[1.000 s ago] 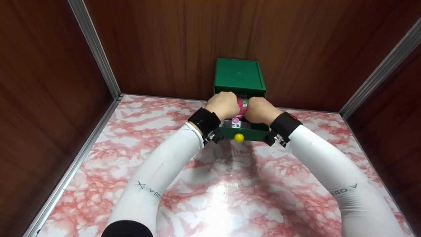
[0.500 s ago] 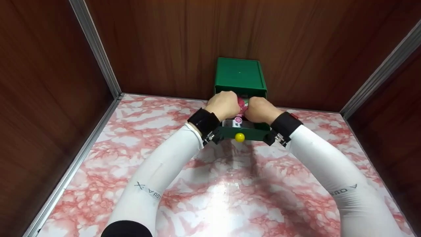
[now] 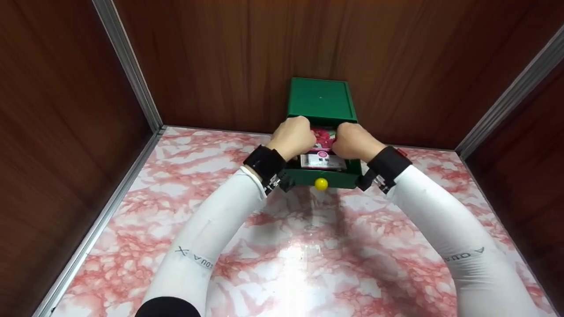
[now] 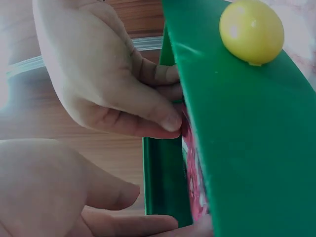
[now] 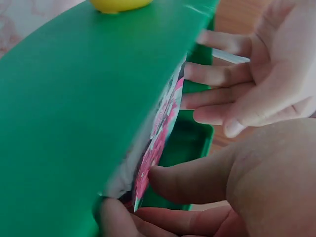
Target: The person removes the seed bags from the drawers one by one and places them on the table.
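**Both hands on a pink packet in an open green drawer**

Wood-panelled walls close in a pink-veined marble table (image 3: 304, 264); a small green drawer box (image 3: 321, 99) stands against the back wall, so it has a stop behind it and should not slide when pushed.

- Drawer (image 3: 339, 179) is pulled out toward the person, yellow knob (image 3: 320, 184) facing front. Open top gives access from above.
- Pink flower-printed packet (image 3: 323, 140) lies in the drawer, its white label end toward the drawer front; wrist views show it standing on edge against the inside of the front panel.
- Left hand (image 3: 294, 136) and right hand (image 3: 353, 141) flank the packet, one at each side, which keeps the flat packet level and centred in the narrow tray.
- Fingers: left-hand fingers (image 4: 123, 224) curl in, tips on the packet's edge; right-hand fingers (image 5: 182, 180) curl likewise, thumb and fingertips pinching the pink edge.
- White sleeves and black wrist bands visible; nothing else on the table.
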The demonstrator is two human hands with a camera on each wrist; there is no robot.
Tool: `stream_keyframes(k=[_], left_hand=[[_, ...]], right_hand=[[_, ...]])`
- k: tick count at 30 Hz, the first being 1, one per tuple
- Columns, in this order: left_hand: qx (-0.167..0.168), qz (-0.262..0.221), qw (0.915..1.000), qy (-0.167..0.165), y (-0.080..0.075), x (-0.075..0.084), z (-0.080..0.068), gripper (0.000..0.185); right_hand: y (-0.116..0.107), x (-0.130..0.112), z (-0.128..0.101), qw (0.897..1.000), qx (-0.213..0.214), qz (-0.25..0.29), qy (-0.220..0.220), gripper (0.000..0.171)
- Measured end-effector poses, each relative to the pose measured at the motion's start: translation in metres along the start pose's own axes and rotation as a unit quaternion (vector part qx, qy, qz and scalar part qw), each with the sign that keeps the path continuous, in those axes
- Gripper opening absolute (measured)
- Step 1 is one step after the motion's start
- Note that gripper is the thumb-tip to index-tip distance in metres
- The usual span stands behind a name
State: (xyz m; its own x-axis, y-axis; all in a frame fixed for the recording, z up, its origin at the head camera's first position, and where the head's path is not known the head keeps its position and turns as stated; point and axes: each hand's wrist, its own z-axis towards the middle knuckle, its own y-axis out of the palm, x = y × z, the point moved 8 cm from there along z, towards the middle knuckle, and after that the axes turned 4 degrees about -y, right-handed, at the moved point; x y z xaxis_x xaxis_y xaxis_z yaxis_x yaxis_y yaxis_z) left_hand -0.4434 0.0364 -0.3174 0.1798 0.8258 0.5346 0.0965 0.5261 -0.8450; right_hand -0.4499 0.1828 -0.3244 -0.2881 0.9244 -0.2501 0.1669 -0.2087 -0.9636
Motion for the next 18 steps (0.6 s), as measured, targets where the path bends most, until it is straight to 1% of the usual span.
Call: stream_keyframes(k=[3,7,9,11,14,15,18], left_hand=[[-0.003,-0.029,0.9996,-0.005,-0.002,-0.005,0.000,0.025],[-0.007,-0.052,0.9986,-0.011,-0.003,-0.011,0.000,0.025],[-0.005,-0.063,0.9979,-0.012,-0.004,-0.013,-0.001,0.028],[0.000,-0.080,0.9967,-0.009,-0.006,-0.014,-0.003,0.029],[0.013,-0.114,0.9934,-0.003,-0.008,-0.015,-0.007,0.017],[0.018,-0.126,0.9919,0.000,-0.009,-0.016,-0.008,0.016],[0.028,-0.156,0.9874,0.005,-0.011,-0.019,-0.014,0.028]], right_hand=[[-0.005,0.004,-0.003,0.999,-0.002,0.032,0.011,0.026],[-0.009,0.011,-0.011,0.994,-0.008,0.103,0.025,0.023],[-0.010,0.013,-0.016,0.990,-0.008,0.134,0.029,0.027],[-0.012,0.016,-0.021,0.988,-0.001,0.153,0.035,0.032],[-0.013,0.019,-0.028,0.983,0.016,0.177,0.047,0.036],[-0.013,0.020,-0.031,0.981,0.021,0.187,0.050,0.038],[-0.012,0.021,-0.038,0.973,0.029,0.224,0.054,0.047]])
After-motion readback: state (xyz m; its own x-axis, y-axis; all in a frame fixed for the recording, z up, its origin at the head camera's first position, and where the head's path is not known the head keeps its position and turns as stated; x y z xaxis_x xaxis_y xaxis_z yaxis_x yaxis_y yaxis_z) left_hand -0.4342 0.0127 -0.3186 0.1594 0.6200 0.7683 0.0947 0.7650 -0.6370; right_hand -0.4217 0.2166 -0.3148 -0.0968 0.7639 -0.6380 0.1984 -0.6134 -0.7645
